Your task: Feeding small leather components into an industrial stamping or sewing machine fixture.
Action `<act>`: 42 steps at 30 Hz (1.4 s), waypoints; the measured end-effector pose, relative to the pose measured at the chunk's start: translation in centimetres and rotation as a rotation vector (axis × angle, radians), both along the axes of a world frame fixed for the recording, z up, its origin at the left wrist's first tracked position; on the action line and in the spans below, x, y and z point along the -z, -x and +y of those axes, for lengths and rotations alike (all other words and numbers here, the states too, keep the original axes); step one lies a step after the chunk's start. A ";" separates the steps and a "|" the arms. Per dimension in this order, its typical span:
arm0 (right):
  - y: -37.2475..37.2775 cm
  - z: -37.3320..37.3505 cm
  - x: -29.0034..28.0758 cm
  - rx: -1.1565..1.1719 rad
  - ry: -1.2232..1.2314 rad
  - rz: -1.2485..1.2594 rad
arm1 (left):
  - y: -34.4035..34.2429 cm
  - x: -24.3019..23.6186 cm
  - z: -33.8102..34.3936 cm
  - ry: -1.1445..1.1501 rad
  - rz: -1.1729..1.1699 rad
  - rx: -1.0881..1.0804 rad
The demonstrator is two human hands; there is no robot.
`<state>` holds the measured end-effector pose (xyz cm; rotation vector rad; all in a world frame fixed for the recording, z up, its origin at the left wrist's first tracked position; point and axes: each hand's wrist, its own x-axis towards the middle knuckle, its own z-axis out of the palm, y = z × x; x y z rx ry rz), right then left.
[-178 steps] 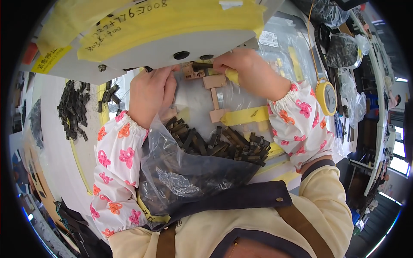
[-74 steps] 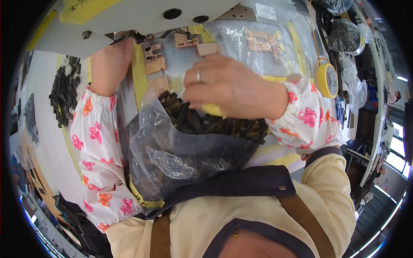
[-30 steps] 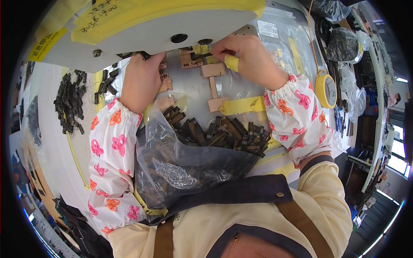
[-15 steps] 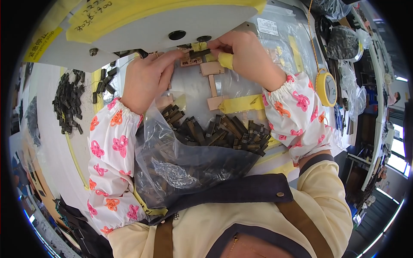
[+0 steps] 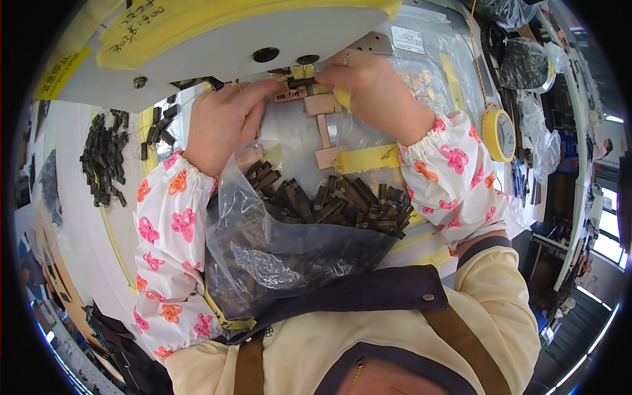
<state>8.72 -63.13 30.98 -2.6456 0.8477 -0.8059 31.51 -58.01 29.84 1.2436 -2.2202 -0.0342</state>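
Note:
Under the edge of a pale machine head [image 5: 217, 49], a short dark strip [image 5: 301, 83] lies over pinkish guide blocks [image 5: 289, 96]. My right hand [image 5: 372, 89] pinches its right end; a yellow wrap covers part of one finger. From the other side my left hand [image 5: 224, 118] stretches its index finger to the blocks, near the strip's left end, with the thumb apart below. What lies beneath the machine edge is partly hidden. Closer to me, a clear plastic bag [image 5: 263, 263] spills many similar dark strips [image 5: 342, 204] between my forearms.
A pile of small dark pieces with loose threads [image 5: 104, 158] lies at the left. More pinkish blocks [image 5: 322, 131] and yellow tape [image 5: 368, 158] are stuck to the work surface. A yellow tape roll [image 5: 499, 135] hangs on an orange cord at the right, near plastic bags [image 5: 526, 66].
My right hand has shifted slightly and turned over the strip's right end, so a ring now shows. The strip has moved a little to the left; my left hand stays nearly in place.

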 end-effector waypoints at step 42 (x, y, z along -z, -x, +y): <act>-0.9 -0.2 0.2 0.033 -0.109 -0.207 | 1.5 -1.6 -0.2 -0.171 -0.272 -0.016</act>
